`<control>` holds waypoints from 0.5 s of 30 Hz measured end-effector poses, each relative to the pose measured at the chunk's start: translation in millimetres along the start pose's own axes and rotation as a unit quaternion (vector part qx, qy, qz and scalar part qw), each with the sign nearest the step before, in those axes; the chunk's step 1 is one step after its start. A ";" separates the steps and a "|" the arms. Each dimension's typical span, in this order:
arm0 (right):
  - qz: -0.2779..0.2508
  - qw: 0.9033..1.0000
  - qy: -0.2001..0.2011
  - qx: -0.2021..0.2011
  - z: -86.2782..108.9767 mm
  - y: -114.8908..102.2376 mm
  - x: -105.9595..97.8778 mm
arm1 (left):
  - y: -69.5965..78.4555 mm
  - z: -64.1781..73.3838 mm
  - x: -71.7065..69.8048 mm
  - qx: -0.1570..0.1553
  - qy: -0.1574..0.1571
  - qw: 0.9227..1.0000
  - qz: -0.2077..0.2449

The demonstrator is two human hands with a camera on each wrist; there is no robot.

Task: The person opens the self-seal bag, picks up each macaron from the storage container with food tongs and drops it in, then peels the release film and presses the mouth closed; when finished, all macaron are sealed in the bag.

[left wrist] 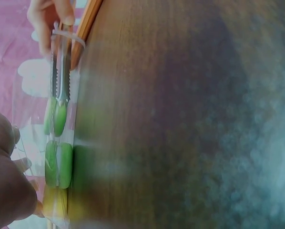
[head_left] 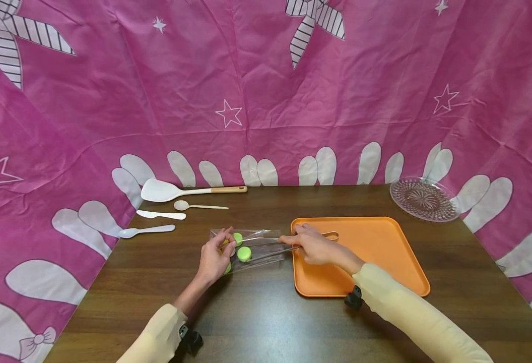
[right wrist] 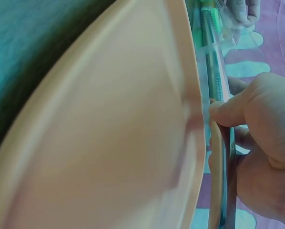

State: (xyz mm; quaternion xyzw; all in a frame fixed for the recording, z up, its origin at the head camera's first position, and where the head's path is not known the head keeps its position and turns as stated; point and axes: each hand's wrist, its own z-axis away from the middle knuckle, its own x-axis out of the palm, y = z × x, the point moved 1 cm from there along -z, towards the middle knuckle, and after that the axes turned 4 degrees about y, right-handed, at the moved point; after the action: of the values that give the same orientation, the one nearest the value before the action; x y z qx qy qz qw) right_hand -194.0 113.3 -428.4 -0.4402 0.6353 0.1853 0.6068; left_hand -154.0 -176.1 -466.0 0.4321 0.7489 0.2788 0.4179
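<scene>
Left of the tray lies a clear plastic bag (head_left: 270,248) holding several macarons, green ones and a yellow one. At the bag's left end, my left hand (head_left: 214,254) pinches the film with thumb and fingers. My right hand (head_left: 315,247) holds metal tongs (right wrist: 213,64) by their arms, over the orange tray's left rim. The tongs reach through the bag's open right end. In the left wrist view, their serrated tips come right up to a green macaron (left wrist: 60,117); a second green macaron (left wrist: 65,164) lies nearer the left hand (left wrist: 11,176).
The orange tray (head_left: 366,277) stands under my right forearm. A clear patterned plate (head_left: 424,199) is at the back right. On the back left lie a white spatula (head_left: 159,191), a wooden spoon (head_left: 182,205), a white knife (head_left: 161,215) and a white spoon (head_left: 145,230).
</scene>
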 end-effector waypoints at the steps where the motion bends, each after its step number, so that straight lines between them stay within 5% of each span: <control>1: 0.000 1.000 0.000 -0.001 -1.4 -1.0 0.6 | -0.1 -0.1 0.0 0.000 0.000 1.000 0.000; 15: -0.002 1.000 -0.022 0.004 -13.4 -11.6 8.8 | -0.7 -0.1 -0.6 -0.005 0.002 1.000 0.006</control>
State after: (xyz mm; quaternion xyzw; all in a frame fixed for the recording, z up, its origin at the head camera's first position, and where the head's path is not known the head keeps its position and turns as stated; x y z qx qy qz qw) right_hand -192.0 93.7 -430.5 -0.4350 0.6220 0.1916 0.6222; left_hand -154.2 -177.0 -466.2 0.4339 0.7454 0.2860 0.4174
